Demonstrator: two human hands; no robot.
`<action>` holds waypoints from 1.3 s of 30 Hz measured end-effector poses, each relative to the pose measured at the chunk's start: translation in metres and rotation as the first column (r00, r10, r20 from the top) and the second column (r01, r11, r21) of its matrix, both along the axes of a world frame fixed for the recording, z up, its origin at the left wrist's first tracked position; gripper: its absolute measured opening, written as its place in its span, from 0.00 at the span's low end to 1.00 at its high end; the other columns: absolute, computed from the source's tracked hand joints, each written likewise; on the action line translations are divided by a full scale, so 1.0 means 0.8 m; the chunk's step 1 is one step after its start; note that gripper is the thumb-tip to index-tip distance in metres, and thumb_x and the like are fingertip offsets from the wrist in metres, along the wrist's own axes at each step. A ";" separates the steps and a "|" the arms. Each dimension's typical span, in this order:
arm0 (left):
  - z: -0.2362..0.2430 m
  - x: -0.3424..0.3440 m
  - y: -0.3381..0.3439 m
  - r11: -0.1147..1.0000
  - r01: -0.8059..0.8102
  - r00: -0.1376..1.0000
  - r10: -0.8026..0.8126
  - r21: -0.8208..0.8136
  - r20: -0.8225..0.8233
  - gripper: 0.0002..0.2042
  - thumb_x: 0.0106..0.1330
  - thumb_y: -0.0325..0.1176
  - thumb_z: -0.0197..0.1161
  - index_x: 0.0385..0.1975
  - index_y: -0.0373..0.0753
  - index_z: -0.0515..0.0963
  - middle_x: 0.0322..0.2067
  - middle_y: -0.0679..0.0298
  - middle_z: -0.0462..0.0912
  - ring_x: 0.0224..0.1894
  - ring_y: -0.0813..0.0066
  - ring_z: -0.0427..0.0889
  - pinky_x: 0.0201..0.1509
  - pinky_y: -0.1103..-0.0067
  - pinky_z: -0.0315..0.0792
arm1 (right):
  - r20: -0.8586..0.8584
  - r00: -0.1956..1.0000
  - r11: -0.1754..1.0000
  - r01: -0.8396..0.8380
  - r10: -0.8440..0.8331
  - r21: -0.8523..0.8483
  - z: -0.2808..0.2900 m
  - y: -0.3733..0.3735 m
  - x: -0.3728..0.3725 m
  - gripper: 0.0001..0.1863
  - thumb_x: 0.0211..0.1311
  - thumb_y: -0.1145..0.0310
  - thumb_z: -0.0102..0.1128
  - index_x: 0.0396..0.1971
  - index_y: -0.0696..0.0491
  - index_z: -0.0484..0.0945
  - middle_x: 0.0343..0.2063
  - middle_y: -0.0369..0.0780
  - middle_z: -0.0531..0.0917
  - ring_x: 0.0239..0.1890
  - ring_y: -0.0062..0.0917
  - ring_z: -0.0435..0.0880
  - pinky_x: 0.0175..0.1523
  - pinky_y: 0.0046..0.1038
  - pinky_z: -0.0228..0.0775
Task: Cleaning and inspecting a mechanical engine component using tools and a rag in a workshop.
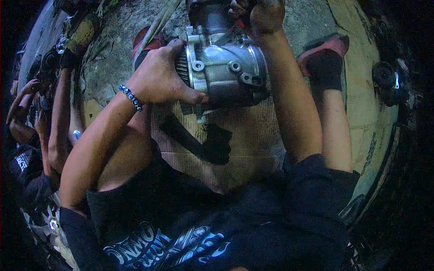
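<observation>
A silver metal housing (226,81) with bolt lugs and a flange lies on its side between my legs, a toothed part (183,63) at its left end and a dark cylindrical section (205,13) above it. My left hand (160,77) wraps round the left end, thumb across the flange and fingertips at the teeth. At the top, my right hand (262,18) has curled fingers beside the dark section, on something dark and red that I cannot make out. A pale strap or bar (156,27) runs diagonally above my left hand.
Cardboard (212,176) lies under the housing on rough concrete (307,18). My shoes (325,58) flank the work. At far left another person (27,149) has hands near dark parts. A dark round part (384,74) sits at right; more metal pieces (52,223) lie lower left.
</observation>
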State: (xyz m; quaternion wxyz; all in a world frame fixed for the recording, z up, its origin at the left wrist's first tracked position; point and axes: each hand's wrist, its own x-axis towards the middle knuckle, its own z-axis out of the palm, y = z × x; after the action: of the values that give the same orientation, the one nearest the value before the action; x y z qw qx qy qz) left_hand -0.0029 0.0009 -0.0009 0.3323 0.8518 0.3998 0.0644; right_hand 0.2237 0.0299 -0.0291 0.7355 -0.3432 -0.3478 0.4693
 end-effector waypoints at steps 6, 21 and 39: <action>0.001 0.001 -0.002 0.999 -0.024 0.999 0.025 -0.039 0.021 0.48 0.26 0.50 0.78 0.50 0.25 0.70 0.41 0.43 0.80 0.45 0.55 0.81 0.52 0.72 0.73 | -0.005 1.000 0.998 -0.021 0.022 0.061 0.006 -0.005 -0.004 0.09 0.56 0.67 0.60 0.23 0.49 0.69 0.14 0.30 0.68 0.13 0.15 0.67 0.19 0.20 0.59; 0.004 0.004 -0.002 0.997 -0.016 0.997 0.021 -0.071 0.073 0.45 0.26 0.48 0.78 0.48 0.26 0.72 0.41 0.45 0.80 0.45 0.56 0.81 0.51 0.71 0.73 | 0.169 0.981 0.982 0.071 -0.100 0.174 -0.006 -0.116 -0.006 0.24 0.47 0.81 0.66 0.45 0.55 0.66 0.36 0.40 0.79 0.43 0.29 0.80 0.46 0.32 0.74; -0.002 0.003 0.000 1.000 0.002 0.999 -0.002 -0.004 0.047 0.46 0.25 0.49 0.78 0.47 0.26 0.72 0.41 0.44 0.79 0.45 0.55 0.80 0.52 0.70 0.72 | 0.370 0.768 0.815 0.578 -0.524 -0.045 -0.021 -0.084 0.005 0.16 0.48 0.72 0.72 0.30 0.57 0.71 0.26 0.38 0.81 0.28 0.21 0.80 0.35 0.24 0.72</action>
State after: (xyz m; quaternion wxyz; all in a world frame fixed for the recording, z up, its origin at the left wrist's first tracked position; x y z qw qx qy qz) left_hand -0.0001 0.0006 -0.0024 0.3436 0.8497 0.3911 0.0832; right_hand 0.2280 -0.0369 -0.0457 0.7400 -0.5623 -0.3155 0.1914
